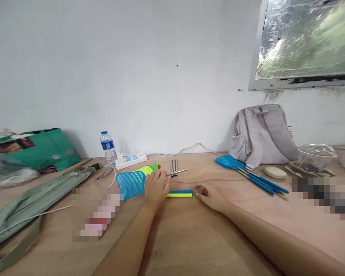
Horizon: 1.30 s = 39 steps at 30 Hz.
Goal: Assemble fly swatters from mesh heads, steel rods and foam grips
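Nearest you, both forearms lay along the counter (189, 245), reaching away toward its middle. Your left hand (156, 188) rested with its fingers pinched on a thin metal rod (176, 173), lifting one end so that it slanted off the others; that grip looked suited to drawing a single piece out of a set. Your right hand (209, 196) lay flat and loosely curled, its fingers holding nothing, the tips just beside the right end of the yellow-green sleeve (179, 195) and the blue sleeve (181, 191), which lay side by side between your hands, within easy reach of either. Touching your left hand on its left was the blue mesh swatter head (131, 184), with a yellow-green one (148, 169) just beyond it. Slightly farther, the remaining metal rods (173, 167) lay parallel in a tidy bunch, pointing away from you. To the right, well apart, finished blue swatters (247, 171) lay with their handles fanned toward you, beside a pale soap-like oval (275, 173). At the far edge stood a water bottle (108, 147), a power strip (131, 160) and a grey backpack (263, 134) leaning on the wall.
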Motion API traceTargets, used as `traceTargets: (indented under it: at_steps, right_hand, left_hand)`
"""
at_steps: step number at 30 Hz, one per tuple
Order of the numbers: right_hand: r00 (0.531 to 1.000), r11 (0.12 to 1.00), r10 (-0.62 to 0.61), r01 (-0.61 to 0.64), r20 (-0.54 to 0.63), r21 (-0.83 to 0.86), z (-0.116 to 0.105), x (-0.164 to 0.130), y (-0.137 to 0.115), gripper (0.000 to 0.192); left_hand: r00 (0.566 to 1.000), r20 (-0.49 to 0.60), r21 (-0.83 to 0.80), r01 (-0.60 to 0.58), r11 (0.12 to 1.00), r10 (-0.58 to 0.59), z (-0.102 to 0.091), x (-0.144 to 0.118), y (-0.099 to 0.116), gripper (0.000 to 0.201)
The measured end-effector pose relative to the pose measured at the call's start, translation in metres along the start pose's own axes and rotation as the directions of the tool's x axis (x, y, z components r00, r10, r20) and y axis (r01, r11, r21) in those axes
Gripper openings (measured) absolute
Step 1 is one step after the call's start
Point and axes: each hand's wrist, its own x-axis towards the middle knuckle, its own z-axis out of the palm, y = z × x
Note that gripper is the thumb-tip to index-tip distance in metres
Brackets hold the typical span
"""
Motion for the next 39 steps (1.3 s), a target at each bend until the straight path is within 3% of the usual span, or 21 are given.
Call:
traceTargets:
  at_steps: [5, 9, 15, 18, 23, 27, 32, 34, 35, 37, 39]
  right_hand:
    - [0.995, 0.988, -0.061, 0.072, 0.080, -0.139, 0.001, 0.008, -0.013, 0.029]
    - [0.984, 0.977, -0.124, 0.143, 0.125, -0.158, 0.002, 0.010, -0.013, 0.026]
    - [1.000, 0.982, -0.014, 0.013, -0.004, -0.188, 0.006, 0.011, -0.001, 0.021]
    - [0.991, 0.995, 0.063, -0.072, -0.119, -0.075, 0.003, 0.011, 0.008, 0.019]
    - [0.943, 0.913, 0.265, -0.177, -0.204, 0.367, -0.015, 0.006, 0.024, 0.024]
    - [0.909, 0.871, 0.304, -0.145, -0.284, 0.469, -0.033, 0.000, 0.038, 0.027]
    - [0.823, 0.799, 0.361, -0.030, -0.438, 0.601, -0.049, -0.008, 0.032, 0.031]
    - [0.827, 0.840, 0.300, 0.007, -0.475, 0.543, -0.053, -0.011, 0.022, 0.031]
    - [0.855, 0.883, 0.239, 0.007, -0.461, 0.470, -0.056, -0.012, 0.016, 0.031]
    - [0.930, 0.972, 0.087, -0.002, -0.357, 0.233, -0.060, -0.015, 0.004, 0.029]
    - [0.975, 0.999, -0.034, 0.027, -0.219, -0.038, -0.064, -0.018, -0.006, 0.027]
  left_hand:
    - [0.998, 0.001, 0.021, 0.059, 0.998, -0.059, 0.007, -0.001, -0.004, 0.027]
    - [0.998, 0.012, 0.014, 0.063, 0.998, -0.063, 0.008, -0.001, -0.004, 0.025]
    - [0.999, 0.042, -0.032, 0.029, 0.999, -0.028, 0.009, -0.002, 0.001, 0.021]
    - [0.998, 0.051, -0.067, 0.027, 0.997, -0.024, 0.009, -0.003, 0.004, 0.022]
    - [0.999, 0.041, -0.120, 0.019, 0.993, -0.014, 0.008, -0.004, 0.005, 0.025]
    - [0.999, 0.050, -0.194, -0.009, 0.981, 0.019, 0.005, -0.004, 0.007, 0.023]
    - [0.992, 0.061, -0.331, -0.085, 0.940, 0.111, -0.001, -0.004, 0.014, 0.022]
    - [0.985, 0.070, -0.377, -0.120, 0.919, 0.157, -0.003, -0.004, 0.017, 0.022]
    - [0.980, 0.073, -0.391, -0.141, 0.909, 0.183, -0.003, -0.004, 0.018, 0.022]
    - [0.969, 0.079, -0.402, -0.183, 0.897, 0.233, -0.003, -0.004, 0.020, 0.023]
    - [0.960, 0.081, -0.400, -0.215, 0.891, 0.268, -0.002, -0.004, 0.022, 0.024]
